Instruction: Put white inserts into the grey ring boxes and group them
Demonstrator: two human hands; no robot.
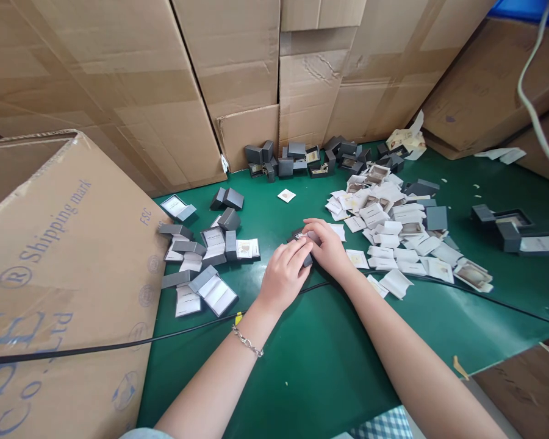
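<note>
Cartons (242, 55): brown cardboard stacked across the top of the frame.
Table (293, 360): green, filling the middle and lower centre.
Printed carton (86, 244): over at the left edge, "Shipping mark" in blue.
Inserts (379, 213): a loose white pile, right of centre.
Left boxes (217, 296): dark, several with lids up and white linings showing, left of centre.
Rear boxes (297, 149): a dark row, upper centre, near the cardboard.
Left hand (283, 268): fingers bent together, gripping the box from the left.
Right hand (327, 247): fingers curved round the same box from the right.
Box (307, 261): small, dark, mid-frame between both hands, mostly covered; I can't tell its lid's position.
Bracelet (247, 341): silver chain, left wrist, lower centre.
Card (286, 196): white, flat, just above centre.
</note>
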